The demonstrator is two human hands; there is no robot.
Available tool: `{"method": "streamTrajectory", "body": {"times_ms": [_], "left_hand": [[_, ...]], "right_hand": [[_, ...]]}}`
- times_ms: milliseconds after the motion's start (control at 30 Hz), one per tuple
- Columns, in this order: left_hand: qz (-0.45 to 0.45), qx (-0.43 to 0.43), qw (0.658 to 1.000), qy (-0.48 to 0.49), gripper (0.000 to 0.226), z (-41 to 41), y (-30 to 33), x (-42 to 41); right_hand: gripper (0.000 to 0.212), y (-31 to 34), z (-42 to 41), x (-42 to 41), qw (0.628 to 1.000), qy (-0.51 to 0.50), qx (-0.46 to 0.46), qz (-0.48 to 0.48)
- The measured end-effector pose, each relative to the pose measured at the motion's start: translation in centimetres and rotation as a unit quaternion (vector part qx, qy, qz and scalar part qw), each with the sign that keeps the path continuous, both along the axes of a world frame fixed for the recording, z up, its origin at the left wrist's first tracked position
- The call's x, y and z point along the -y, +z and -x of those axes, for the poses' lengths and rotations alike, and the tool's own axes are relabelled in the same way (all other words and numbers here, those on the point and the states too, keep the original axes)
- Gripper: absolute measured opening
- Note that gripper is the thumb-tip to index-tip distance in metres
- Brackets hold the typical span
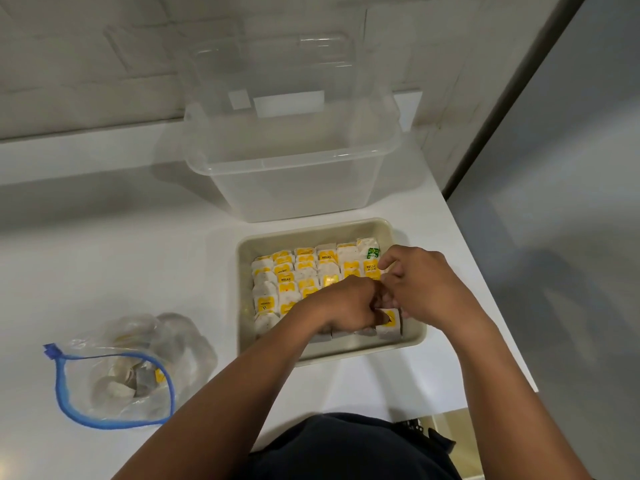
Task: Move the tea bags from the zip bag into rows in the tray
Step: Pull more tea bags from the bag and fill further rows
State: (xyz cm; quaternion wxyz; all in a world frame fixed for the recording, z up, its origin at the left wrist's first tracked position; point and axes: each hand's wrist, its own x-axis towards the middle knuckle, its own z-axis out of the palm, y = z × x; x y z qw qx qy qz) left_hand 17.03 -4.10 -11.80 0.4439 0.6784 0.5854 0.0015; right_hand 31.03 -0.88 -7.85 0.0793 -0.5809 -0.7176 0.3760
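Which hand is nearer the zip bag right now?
Left. The left hand is over the near rows of the tray, on the side facing the zip bag. The right hand is beside it, farther right over the tray's right side.

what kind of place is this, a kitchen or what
Probably a home kitchen or pantry corner: a white countertop against a pale tiled wall, a clear plastic storage bin, and a beige tray of tea bags.

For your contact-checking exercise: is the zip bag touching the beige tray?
Apart. The head view shows bare white counter between the zip bag on the left and the tray on the right.
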Motion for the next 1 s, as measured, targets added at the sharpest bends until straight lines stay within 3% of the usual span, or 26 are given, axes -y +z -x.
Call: {"method": "streamTrajectory", "body": {"times_ms": [267, 467, 733, 867, 1000], "left_hand": [[-0.075, -0.110, 0.991, -0.001, 0.016, -0.5, -0.1, -0.5], [-0.080, -0.105, 0.990, 0.042, 0.024, -0.8, -0.3, -0.3], [-0.132, -0.171, 0.972, 0.097, 0.019, -1.8, -0.7, -0.2], [-0.162, -0.191, 0.963, 0.104, 0.027, -1.3, -0.7, -0.2], [-0.175, -0.182, 0.958, 0.135, 0.017, 0.8, -0.6, -0.1]], "right_hand": [[0.010, 0.4, 0.2, -0.1, 1.000, -0.001, 0.001, 0.002], [0.010, 0.8, 0.4, -0.1, 1.000, 0.001, 0.002, 0.014], [0.012, 1.0, 0.5, -0.2, 1.000, -0.002, 0.001, 0.026], [0.027, 1.3, 0.5, -0.3, 0.999, 0.007, 0.031, 0.034], [0.034, 2.0, 0.6, -0.2, 0.992, 0.068, 0.072, 0.077]]}}
